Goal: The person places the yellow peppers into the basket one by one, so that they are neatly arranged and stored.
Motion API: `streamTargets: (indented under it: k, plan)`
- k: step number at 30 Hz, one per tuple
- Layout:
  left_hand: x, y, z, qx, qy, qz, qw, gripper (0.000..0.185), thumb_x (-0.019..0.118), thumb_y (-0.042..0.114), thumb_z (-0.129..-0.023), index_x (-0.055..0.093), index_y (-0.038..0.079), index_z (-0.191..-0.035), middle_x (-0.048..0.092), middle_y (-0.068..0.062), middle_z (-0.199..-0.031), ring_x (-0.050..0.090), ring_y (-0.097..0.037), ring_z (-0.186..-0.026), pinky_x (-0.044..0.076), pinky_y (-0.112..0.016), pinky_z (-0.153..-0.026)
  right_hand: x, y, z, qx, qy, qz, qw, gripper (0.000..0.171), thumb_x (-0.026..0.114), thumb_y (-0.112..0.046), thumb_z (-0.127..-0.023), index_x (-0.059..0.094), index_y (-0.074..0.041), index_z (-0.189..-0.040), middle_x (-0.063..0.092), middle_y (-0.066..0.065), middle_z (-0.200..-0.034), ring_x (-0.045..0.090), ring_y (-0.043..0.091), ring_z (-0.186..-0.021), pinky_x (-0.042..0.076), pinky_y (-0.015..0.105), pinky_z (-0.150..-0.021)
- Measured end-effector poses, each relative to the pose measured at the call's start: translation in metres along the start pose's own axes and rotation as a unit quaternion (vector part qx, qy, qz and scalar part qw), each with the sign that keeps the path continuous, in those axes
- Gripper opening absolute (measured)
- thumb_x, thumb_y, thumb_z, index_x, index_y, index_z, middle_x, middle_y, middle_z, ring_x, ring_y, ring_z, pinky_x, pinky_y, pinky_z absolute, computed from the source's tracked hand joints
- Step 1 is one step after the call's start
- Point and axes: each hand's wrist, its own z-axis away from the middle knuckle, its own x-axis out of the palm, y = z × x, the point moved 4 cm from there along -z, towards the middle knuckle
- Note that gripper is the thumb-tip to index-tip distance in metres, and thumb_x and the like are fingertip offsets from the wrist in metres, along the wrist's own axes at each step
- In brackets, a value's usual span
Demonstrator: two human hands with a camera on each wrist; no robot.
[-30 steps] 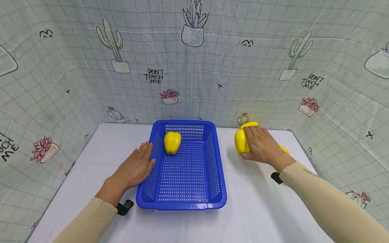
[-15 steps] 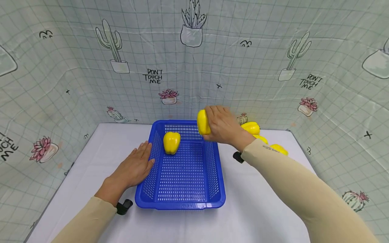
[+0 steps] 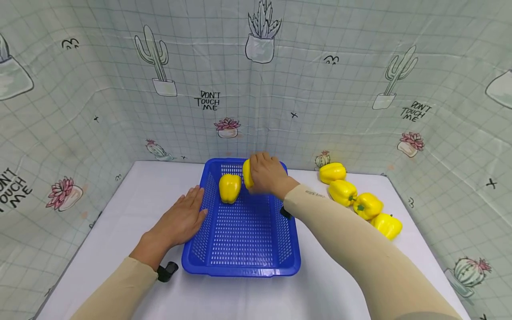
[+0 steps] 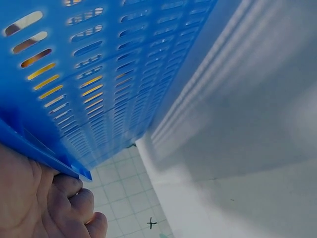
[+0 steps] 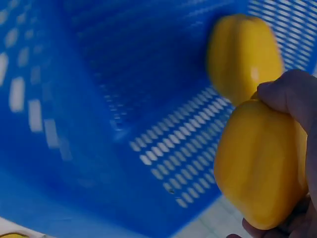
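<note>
A blue slotted basket (image 3: 286,249) sits mid-table, also seen in the left wrist view as the basket wall (image 4: 114,74) and in the right wrist view as the basket floor (image 5: 124,99). One yellow pepper (image 3: 230,187) (image 5: 242,54) lies at its far end. My right hand (image 3: 267,174) grips a second yellow pepper (image 3: 247,173) (image 5: 260,158) just above the basket's far end, beside the first. My left hand (image 3: 181,220) rests flat against the basket's left outer wall, fingers (image 4: 74,198) under the rim.
Several more yellow peppers (image 3: 357,200) lie in a row on the white table (image 3: 120,209) to the right of the basket. A cactus-print cloth wall (image 3: 256,89) closes in the back and both sides.
My right hand carried its pepper from the table's right side leftward over the basket rim and down toward the far end. The left hand stayed on the basket wall.
</note>
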Motion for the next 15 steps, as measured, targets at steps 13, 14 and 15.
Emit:
streamTargets:
  k: [13,14,15]
  plan:
    - [0.001,-0.005,0.001,0.003,0.001,0.008,1.0,0.067,0.042,0.028,-0.112,0.02,-0.011,-0.163,0.022,-0.03,-0.171,0.022,-0.046,-0.16,0.021,-0.06,-0.13,0.021,0.009,0.001,-0.031,-0.076,0.014,0.997,0.089,0.071,-0.062,-0.087,0.045,0.001,-0.145,0.06,0.016,-0.131,0.056,0.032,-0.124,0.05,0.05,-0.11]
    - [0.001,-0.005,0.001,0.002,0.001,0.007,1.0,0.067,0.042,0.028,-0.112,0.021,-0.011,-0.163,0.022,-0.03,-0.171,0.023,-0.046,-0.16,0.021,-0.06,-0.13,0.021,0.01,0.002,-0.03,-0.077,0.013,0.996,0.088,0.071,-0.062,-0.087,0.046,0.001,-0.143,0.061,0.015,-0.13,0.057,0.032,-0.122,0.051,0.05,-0.108]
    - [0.001,-0.005,0.001,0.0,0.001,0.005,1.0,0.067,0.042,0.028,-0.112,0.021,-0.011,-0.163,0.022,-0.03,-0.171,0.023,-0.046,-0.16,0.021,-0.06,-0.13,0.021,0.01,0.001,-0.03,-0.076,0.011,0.997,0.087,0.071,-0.062,-0.087,0.046,0.001,-0.142,0.061,0.016,-0.13,0.057,0.032,-0.123,0.051,0.05,-0.109]
